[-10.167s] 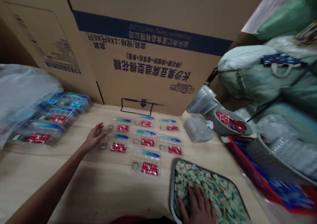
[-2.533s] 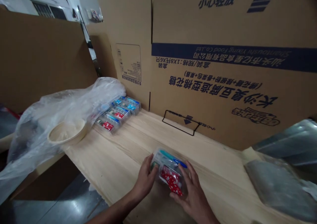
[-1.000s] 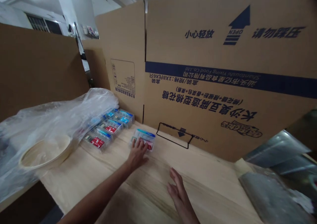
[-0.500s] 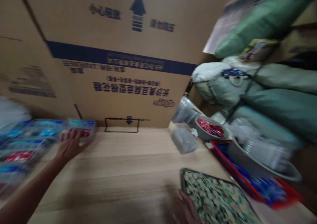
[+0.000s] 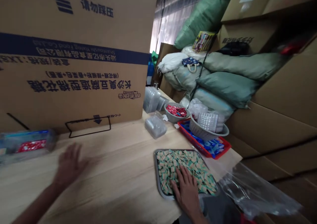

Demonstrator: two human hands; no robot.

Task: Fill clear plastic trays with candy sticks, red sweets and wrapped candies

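Right hand: the right hand [image 5: 187, 187] lies flat with its fingers spread, pressed down on the small green-and-cream pieces [image 5: 192, 163], holding nothing clear of them.
Tray: the pieces fill a grey metal tray [image 5: 156, 171], which sits on the desk just in front of the person.
Left hand: the left hand [image 5: 69, 163] is blurred, open and wide, fingers splayed above the desk, touching nothing and gripping nothing.
Desk: a pale wooden desk [image 5: 119, 187] runs across the view beneath both hands.
Plastic: a loose clear plastic bag [image 5: 257, 194] hangs just right of the tray, past the desk edge.
Pack: a blurred clear plastic pack [image 5: 27, 145] with a red packet and a blue strip inside lies at the left edge, near the left hand.
Containers: a clear bag of plastic containers [image 5: 155, 126] lies on the desk beyond the tray, with a stack of clear containers [image 5: 151, 100] behind it.
Baskets: a grey basket of red packets [image 5: 176, 113] stands beside them; a second grey basket [image 5: 206, 128] sits in a red tray [image 5: 191, 135] of blue packets.
Back wall: a printed cardboard carton [image 5: 74, 79] stands behind the desk, a black wire frame [image 5: 88, 127] against its foot.
Far right: green sacks [image 5: 229, 80] are piled against cardboard boxes [image 5: 279, 128].
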